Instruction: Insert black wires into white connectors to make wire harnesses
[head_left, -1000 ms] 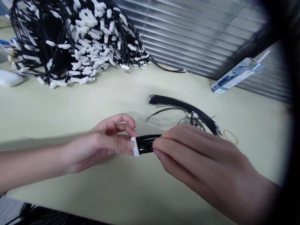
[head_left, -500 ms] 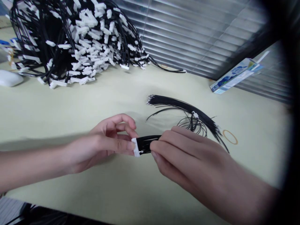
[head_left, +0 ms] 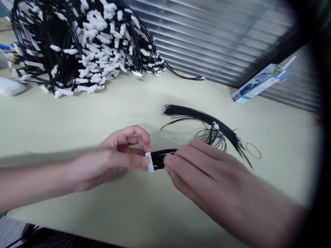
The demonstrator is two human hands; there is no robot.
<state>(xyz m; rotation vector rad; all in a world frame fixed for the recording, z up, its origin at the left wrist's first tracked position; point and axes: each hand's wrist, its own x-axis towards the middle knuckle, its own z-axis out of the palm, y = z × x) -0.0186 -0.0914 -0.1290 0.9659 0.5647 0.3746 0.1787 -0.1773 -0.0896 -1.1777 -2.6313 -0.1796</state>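
Observation:
Between thumb and fingers, my left hand [head_left: 124,155] pinches a white connector housing [head_left: 150,162]. Black wires [head_left: 161,157] run out of its right side. My right hand [head_left: 201,172] is closed around these wires, close to the connector; its fingertips and the wire ends beyond are hidden. At the lower edge of the housing a small shiny metal terminal shows. Behind my right hand lies a bundle of loose black wires [head_left: 191,112] with metal tips at both ends. A coiled wire harness [head_left: 213,137] with a white connector touches it.
A large heap of black wire harnesses with white connectors [head_left: 95,58] fills the back left. A white computer mouse [head_left: 11,86] sits at the left edge. A rubber band [head_left: 253,151] lies to the right. A blue-white drink carton [head_left: 261,82] stands by the blinds [head_left: 196,38].
My right hand has moved slightly left along the wires, closer to the connector. The metal terminal at the housing's lower edge shows less now. My left hand stays put.

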